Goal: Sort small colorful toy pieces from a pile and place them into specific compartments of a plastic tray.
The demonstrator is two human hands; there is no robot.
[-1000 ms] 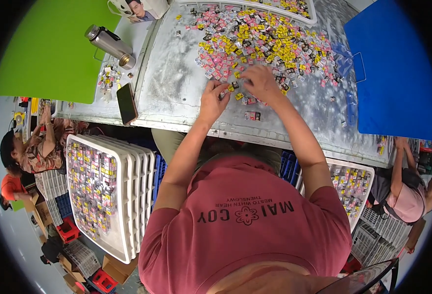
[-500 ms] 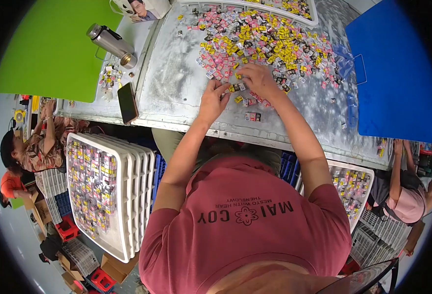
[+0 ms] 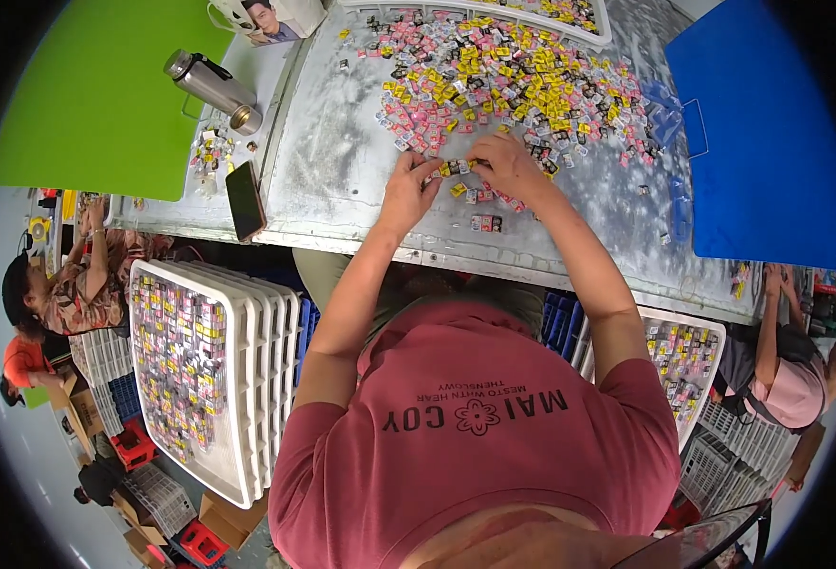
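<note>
Between my hands lies a short row of small yellow, black and white boxes (image 3: 455, 169) on the metal table. My left hand (image 3: 412, 188) has its thumb and fingertips closed on the row's left end. At the other end my right hand (image 3: 511, 169) is bent over with its fingers closed and pressed to the row; the fingertips are partly hidden. Just in front of the row lie several loose pink and yellow pieces, and nearer the edge a small red-and-black group of boxes (image 3: 486, 223). Beyond my hands spreads a large loose pile of small boxes (image 3: 522, 81) in yellow, pink, black and white.
A white tray (image 3: 603, 28) stands behind the pile. To the left are a phone (image 3: 245, 201), a steel flask (image 3: 211, 83) and a green board (image 3: 86, 104); a blue board (image 3: 759, 142) is at right. Stacked filled trays (image 3: 244, 379) flank me. Co-workers sit at both sides.
My right hand has come down from the near edge of the pile to the right end of the row. My left hand stays at the left end.
</note>
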